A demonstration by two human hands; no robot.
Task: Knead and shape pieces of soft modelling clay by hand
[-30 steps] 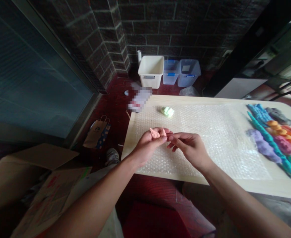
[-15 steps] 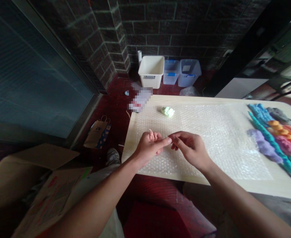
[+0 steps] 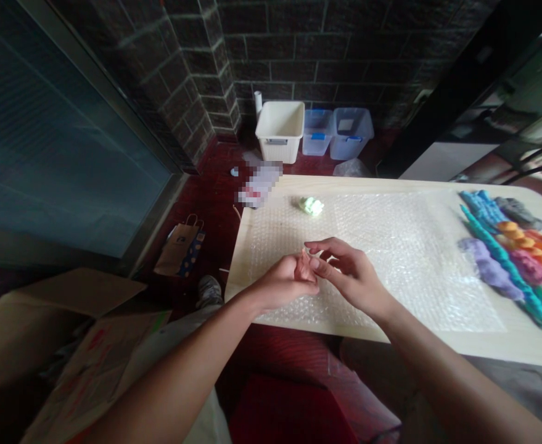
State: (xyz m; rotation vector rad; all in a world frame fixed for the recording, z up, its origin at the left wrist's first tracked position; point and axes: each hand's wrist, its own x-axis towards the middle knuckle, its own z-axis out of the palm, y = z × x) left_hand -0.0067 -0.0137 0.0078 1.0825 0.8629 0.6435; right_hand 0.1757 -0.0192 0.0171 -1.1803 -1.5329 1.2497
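My left hand (image 3: pixel 285 281) is closed around a small pink tuft of wool (image 3: pixel 304 265), of which only a bit shows between my fingers. My right hand (image 3: pixel 350 275) meets it from the right, thumb and fingertips pinching the same pink wool. Both hands hover over the near left part of a sheet of bubble wrap (image 3: pixel 391 246) spread on a pale wooden table (image 3: pixel 483 345). A small light-green tuft of wool (image 3: pixel 311 205) lies on the bubble wrap beyond my hands.
Several coloured wool rovings (image 3: pixel 506 259) lie at the table's right end. On the red floor behind stand a white bin (image 3: pixel 280 131) and two clear boxes (image 3: pixel 338 132). A paper bag (image 3: pixel 180 246) and cardboard boxes (image 3: pixel 58 320) sit to the left.
The pink wool, sticking up from my left hand before, is now mostly tucked between both hands. My right hand has moved left onto it, and both hands sit slightly lower.
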